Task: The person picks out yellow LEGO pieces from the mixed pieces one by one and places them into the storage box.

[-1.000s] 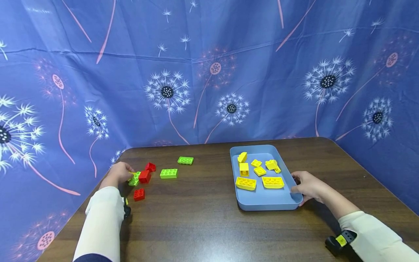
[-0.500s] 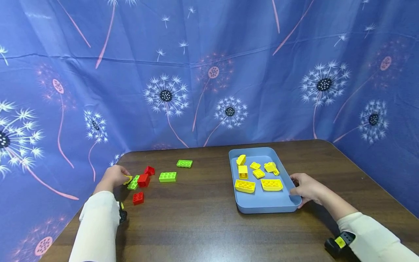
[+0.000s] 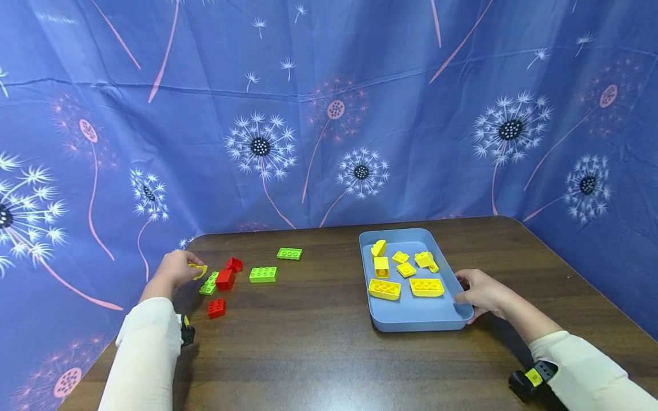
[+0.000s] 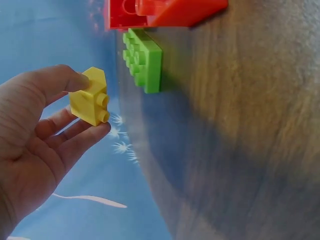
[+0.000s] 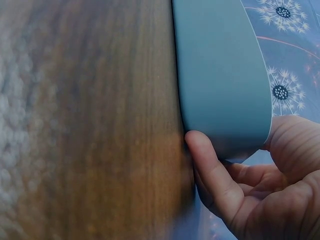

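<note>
At the table's left side, my left hand [image 3: 173, 272] pinches a yellow toy brick [image 4: 88, 102] between thumb and fingers, with two studs showing in the left wrist view. The brick is held up off the table, close to a green studded brick [image 3: 209, 283] and a red brick [image 3: 225, 279]. My right hand [image 3: 485, 293] grips the near right corner of a blue tray [image 3: 411, 321]. Its thumb lies over the rim and the fingers are against the outer wall. Several yellow bricks [image 3: 426, 287] lie spread inside the tray.
Another red brick [image 3: 216, 308] lies nearer me on the brown table [image 3: 308, 354], and a further red piece [image 3: 234, 264] sits behind. Two green bricks, one studded [image 3: 263, 274] and one flatter [image 3: 289, 253], lie toward the middle. A blue patterned cloth [image 3: 319, 114] hangs behind.
My left hand has lifted the yellow brick away from beside the green brick and moved slightly left. The right hand keeps its hold on the tray, which stays in place.
</note>
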Available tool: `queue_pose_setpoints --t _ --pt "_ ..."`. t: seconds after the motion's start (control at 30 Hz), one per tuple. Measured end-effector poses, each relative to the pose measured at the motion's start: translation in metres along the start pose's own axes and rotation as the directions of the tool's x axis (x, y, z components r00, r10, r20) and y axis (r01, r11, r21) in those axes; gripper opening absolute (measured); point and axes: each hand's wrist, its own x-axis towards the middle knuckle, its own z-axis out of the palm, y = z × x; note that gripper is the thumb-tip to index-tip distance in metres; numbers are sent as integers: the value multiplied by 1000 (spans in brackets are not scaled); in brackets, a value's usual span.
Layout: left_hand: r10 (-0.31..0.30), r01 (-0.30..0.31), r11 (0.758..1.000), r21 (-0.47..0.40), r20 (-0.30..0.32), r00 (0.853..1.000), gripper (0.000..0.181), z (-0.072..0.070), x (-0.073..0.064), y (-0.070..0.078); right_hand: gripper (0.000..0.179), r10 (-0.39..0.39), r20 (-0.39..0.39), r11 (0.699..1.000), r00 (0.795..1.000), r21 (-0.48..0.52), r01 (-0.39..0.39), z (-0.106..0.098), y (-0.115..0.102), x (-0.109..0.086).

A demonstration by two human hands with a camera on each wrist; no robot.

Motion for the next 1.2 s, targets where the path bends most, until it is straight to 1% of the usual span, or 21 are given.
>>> queue_pose_setpoints --t 0.17,0.3,0.5,0.63,0.8,0.9,1.0,1.2 --pt "69 -68 997 20 -41 997 16 -2 -1 6 62 1 1 1000 1000 1 -1 1 1 0" --pt "135 -133 991 32 -77 988 16 -4 1 14 61 -4 -6 1000 1000 2 4 2 2 0" --pt "195 -191 980 46 -101 976 18 -6 5 29 61 -14 -2 1000 1000 5 14 2 3 0" --pt "232 -228 973 47 -113 966 19 -7 8 43 61 -20 -1 1000 1000 3 20 1 1 1" --pt "272 -270 962 29 -110 956 17 -8 9 66 62 -15 -4 1000 1000 -3 15 1 0 1" --pt "299 -298 954 32 -109 948 16 -6 9 80 62 -10 -4 1000 1000 -9 10 1 -1 0" --pt "329 -327 944 34 -111 938 13 -3 9 92 62 -14 -3 1000 1000 -6 14 1 -1 -1" --pt "393 -391 919 38 -118 912 12 2 12 107 62 -14 -6 1000 1000 -5 14 1 0 -1"
